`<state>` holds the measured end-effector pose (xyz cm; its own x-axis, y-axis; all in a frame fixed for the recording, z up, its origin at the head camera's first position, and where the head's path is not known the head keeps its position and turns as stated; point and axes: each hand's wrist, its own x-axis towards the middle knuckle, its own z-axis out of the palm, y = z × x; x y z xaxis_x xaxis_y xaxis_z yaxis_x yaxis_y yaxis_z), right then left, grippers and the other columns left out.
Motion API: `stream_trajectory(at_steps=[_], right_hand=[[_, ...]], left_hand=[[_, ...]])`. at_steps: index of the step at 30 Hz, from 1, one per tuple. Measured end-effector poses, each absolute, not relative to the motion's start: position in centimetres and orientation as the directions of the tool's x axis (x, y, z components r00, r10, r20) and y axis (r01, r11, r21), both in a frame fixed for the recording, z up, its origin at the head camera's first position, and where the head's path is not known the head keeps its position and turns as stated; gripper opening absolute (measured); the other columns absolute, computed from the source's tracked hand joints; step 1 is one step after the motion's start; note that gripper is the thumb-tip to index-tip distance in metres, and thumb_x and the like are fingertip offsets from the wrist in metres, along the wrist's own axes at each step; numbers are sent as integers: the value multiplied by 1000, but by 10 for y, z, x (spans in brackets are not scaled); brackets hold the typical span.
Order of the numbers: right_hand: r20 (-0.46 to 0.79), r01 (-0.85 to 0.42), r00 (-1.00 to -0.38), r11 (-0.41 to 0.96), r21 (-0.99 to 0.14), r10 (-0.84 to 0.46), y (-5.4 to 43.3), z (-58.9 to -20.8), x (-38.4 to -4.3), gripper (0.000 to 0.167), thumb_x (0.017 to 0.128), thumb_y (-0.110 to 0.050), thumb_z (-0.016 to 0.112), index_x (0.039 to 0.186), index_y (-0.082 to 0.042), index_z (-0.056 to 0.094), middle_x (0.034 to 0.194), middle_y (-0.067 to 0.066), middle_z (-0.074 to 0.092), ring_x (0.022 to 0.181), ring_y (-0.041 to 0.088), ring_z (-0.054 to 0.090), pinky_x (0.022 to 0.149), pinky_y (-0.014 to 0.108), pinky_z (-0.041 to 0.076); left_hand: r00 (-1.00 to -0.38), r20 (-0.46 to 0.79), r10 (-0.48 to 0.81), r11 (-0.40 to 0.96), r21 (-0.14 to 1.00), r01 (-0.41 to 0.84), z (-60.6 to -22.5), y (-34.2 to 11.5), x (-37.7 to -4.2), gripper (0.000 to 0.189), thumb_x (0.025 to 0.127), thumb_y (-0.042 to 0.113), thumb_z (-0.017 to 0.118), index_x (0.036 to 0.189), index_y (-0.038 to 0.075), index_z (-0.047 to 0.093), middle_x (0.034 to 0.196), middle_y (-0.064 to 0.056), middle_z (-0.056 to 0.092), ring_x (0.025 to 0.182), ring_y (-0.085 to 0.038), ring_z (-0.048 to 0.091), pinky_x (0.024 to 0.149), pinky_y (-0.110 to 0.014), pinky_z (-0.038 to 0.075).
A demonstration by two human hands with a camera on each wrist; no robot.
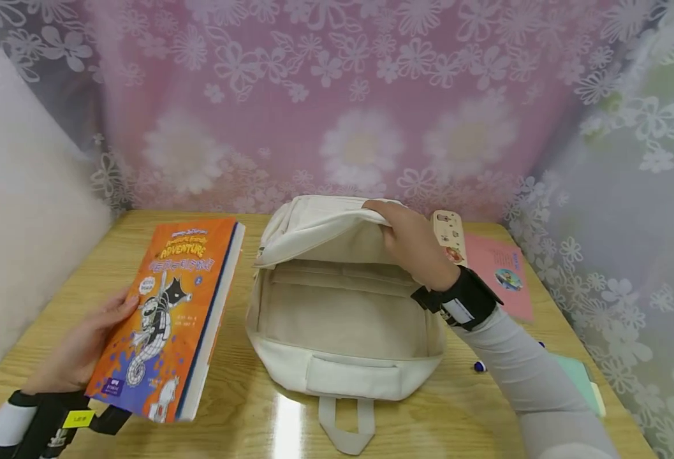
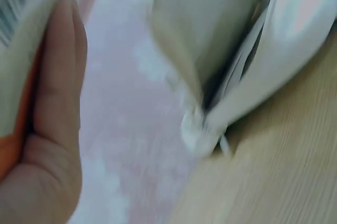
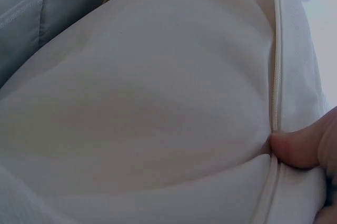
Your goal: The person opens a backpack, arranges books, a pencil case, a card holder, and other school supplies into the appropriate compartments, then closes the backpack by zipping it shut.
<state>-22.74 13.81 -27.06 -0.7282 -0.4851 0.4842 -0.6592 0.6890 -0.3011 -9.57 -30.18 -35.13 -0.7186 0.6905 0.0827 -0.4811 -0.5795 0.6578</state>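
My left hand (image 1: 92,341) holds a thick orange paperback book (image 1: 167,319) at its left edge, thumb on the front cover. The book is raised and tilted left of a cream backpack (image 1: 348,379), its cover facing up. In the left wrist view, fingers (image 2: 60,76) lie along the book's back near a barcode. The backpack lies on the table, main compartment unzipped, its inside showing. My right hand (image 1: 414,245) grips the lifted flap at its far right edge. In the right wrist view, the thumb (image 3: 300,147) presses the flap beside the zipper (image 3: 276,76).
The backpack's loop handle (image 1: 345,440) points toward me on the wooden table (image 1: 268,421). Behind my right arm are a cream case with cartoon prints (image 1: 448,233), a pink booklet (image 1: 488,258), a blue-tipped item (image 1: 479,366) and a mint-green notebook (image 1: 578,379). Floral curtains surround the table.
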Motion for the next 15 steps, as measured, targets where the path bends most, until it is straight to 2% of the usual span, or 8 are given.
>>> stream_trajectory(at_steps=[3,5,9,12,15], right_hand=[[477,-654,-733,696,-296,-485,136,-267,-231,27,96,-4,49,120,-9,60,115,13,64,104,28,60,87,43,48],[479,-657,-729,696,-290,-489,134,-265,-232,27,97,-4,47,119,-9,60,113,13,65,101,28,61,85,43,48],[488,-652,-732,696,-301,-475,133,-262,-235,27,98,-4,44,119,-8,60,114,14,65,101,29,62,84,43,49],[498,-626,-752,702,-338,-431,135,-263,-239,31,97,-1,42,121,-5,59,117,16,63,106,32,61,89,45,48],[512,-605,-766,707,-367,-389,137,-264,-243,33,95,2,41,121,-5,60,117,17,64,108,33,60,92,46,47]], left_hand=[[-676,48,736,-487,731,-478,-343,-281,-95,56,102,16,1,142,28,38,125,-9,57,111,-25,59,91,-40,50],[-661,-19,750,-391,793,-467,-338,-266,-98,50,103,15,9,142,29,36,125,-8,57,110,-23,60,90,-38,51],[-662,-160,732,-196,882,-429,-332,-232,-110,40,104,17,26,143,26,33,120,-6,59,105,-22,63,86,-36,53],[-659,-181,730,-151,898,-414,-333,-210,-121,42,103,16,32,145,18,29,118,-6,60,102,-21,64,85,-36,53],[-634,-149,759,-160,901,-402,-335,-199,-124,42,103,15,31,145,15,29,118,-7,59,103,-22,64,85,-37,53]])
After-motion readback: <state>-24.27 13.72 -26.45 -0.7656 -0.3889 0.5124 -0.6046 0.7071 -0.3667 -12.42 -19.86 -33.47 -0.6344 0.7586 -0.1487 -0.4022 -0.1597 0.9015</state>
